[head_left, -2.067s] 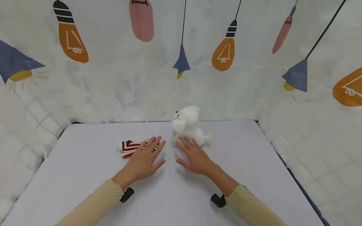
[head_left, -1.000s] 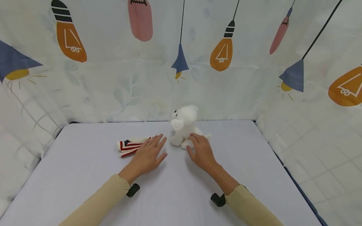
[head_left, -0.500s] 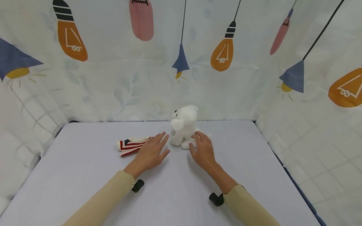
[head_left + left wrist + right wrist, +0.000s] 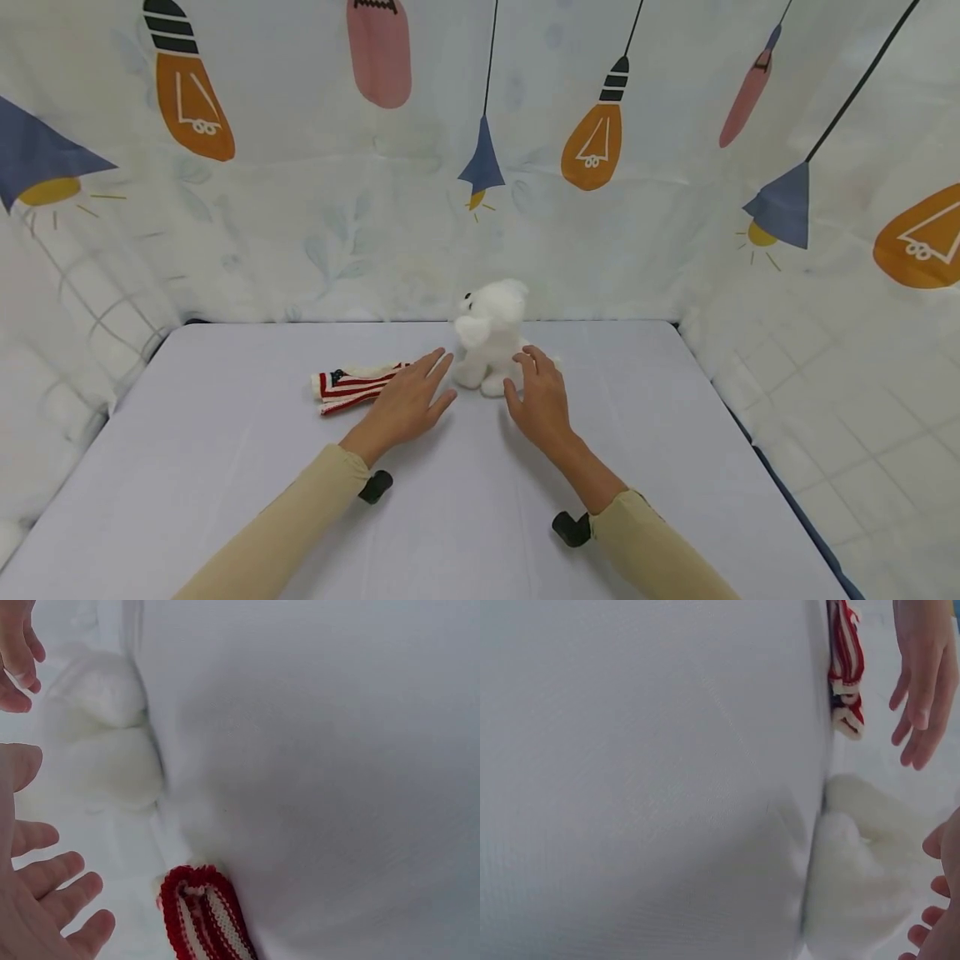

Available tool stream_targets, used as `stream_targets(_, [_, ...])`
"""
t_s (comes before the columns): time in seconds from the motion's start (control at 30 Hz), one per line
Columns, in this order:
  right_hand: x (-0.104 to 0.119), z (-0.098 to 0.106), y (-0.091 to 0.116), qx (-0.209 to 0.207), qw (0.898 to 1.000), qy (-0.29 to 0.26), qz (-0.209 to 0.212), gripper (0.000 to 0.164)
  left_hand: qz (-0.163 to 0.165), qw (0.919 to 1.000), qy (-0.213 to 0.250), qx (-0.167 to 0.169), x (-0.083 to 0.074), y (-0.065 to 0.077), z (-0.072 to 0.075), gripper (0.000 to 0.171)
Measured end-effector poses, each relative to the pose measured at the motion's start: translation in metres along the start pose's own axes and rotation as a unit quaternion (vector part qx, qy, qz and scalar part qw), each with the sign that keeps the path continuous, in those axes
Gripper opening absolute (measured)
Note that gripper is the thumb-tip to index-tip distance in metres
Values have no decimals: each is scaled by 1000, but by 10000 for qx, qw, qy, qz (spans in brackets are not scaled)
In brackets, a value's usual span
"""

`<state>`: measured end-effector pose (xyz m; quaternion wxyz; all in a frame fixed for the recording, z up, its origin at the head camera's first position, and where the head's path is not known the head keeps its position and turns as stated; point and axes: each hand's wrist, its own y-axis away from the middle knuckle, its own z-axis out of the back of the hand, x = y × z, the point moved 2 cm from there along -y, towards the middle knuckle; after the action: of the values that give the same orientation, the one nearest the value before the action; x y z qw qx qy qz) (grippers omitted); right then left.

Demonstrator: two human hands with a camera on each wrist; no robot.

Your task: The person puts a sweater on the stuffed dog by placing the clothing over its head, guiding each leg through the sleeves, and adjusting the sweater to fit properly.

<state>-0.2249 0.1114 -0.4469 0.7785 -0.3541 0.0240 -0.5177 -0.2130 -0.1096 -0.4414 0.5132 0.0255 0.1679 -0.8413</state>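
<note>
A white plush toy (image 4: 491, 321), dog-like with a floppy ear, sits upright near the back of the table, facing left. Left of it lies a small knit garment (image 4: 348, 392) with red and cream stripes and a dark patch. My left hand (image 4: 405, 404), fingers extended, hovers between the two and covers the knit's right end in the head view. My right hand (image 4: 542, 400), fingers lightly bent, is at the toy's right front side and hides part of its body. In the left wrist view the toy's feet (image 4: 112, 761) show beyond my left fingers (image 4: 64, 877), which hold nothing.
A white cloth covers the table (image 4: 465, 517). Behind it hangs a pale curtain (image 4: 300, 225) printed with lamps and bulbs, and similar sheets stand at both sides. A dark wrist device shows under each sleeve.
My left hand has moved slightly right and forward. My right hand has shifted to the right, from in front of the toy to its side, and its fingers have bent. Toy and knit stay put.
</note>
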Motion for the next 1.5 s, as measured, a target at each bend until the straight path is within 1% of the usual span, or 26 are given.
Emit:
stream_targets(0.2, [-2, -4, -1, -41, 9999, -43, -126, 38, 132, 9997, 133, 160, -1, -5, -3, 63])
stream_targets(0.4, [-1, -9, -5, -32, 9996, 66, -283, 45, 320, 9974, 523, 375, -2, -12, -7, 64])
stream_targets(0.53, [0, -10, -7, -29, 9993, 127, -356, 49, 531, 9938, 838, 497, 0, -18, -11, 64])
stream_targets(0.7, [0, -12, -10, 25, 9989, 87, -458, 51, 917, 9839, 1383, 660, 4, -25, -17, 65])
stream_targets(0.8, [0, -14, -11, 95, 9984, 77, -557, 53, 1093, 9778, 1634, 718, 6, -28, -19, 67])
stream_targets(0.9, [0, -17, -13, 133, 9980, 52, -619, 54, 1138, 9750, 1768, 713, 8, -31, -22, 67])
stream_targets(1.0, [1, -19, -14, 63, 9980, -8, -634, 54, 1164, 9706, 1978, 726, 10, -33, -25, 66])
stream_targets(1.07, [1, -20, -15, 39, 9978, -53, -660, 54, 1207, 9655, 2191, 722, 11, -35, -27, 64])
stream_targets(1.17, [0, -23, -15, 40, 9974, -95, -713, 54, 1299, 9554, 2558, 705, 11, -38, -31, 62])
stream_targets(1.3, [0, -25, -16, 59, 9969, -87, -783, 56, 1420, 9430, 2914, 750, 12, -42, -34, 60])
stream_targets(1.47, [1, -26, -18, 69, 9954, -133, -947, 58, 1457, 9336, 3166, 837, 11, -47, -36, 60])
stream_targets(1.5, [1, -27, -18, 74, 9951, -156, -978, 58, 1450, 9333, 3172, 855, 10, -48, -36, 60])
